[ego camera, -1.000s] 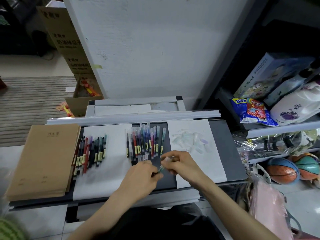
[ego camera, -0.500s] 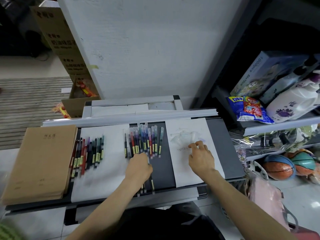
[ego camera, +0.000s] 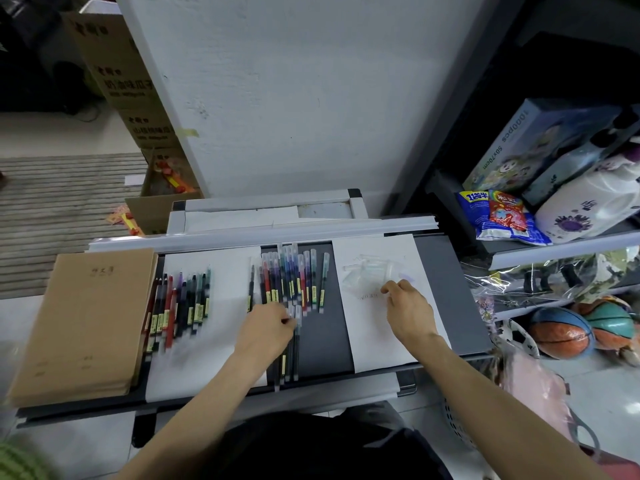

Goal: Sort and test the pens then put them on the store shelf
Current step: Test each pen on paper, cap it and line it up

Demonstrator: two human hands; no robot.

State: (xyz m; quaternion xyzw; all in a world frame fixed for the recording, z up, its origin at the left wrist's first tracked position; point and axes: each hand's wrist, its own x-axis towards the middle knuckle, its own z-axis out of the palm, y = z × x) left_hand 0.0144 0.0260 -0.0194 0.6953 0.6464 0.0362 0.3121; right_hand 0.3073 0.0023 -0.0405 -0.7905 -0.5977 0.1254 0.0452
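A pen is seemingly pinched in the left grip; the right grip, at the caps, cannot be judged. The pen should be drawn out singly.

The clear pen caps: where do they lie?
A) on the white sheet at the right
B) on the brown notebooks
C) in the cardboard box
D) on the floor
A: the clear pen caps lie heaped on the right white sheet, just beyond the right hand.
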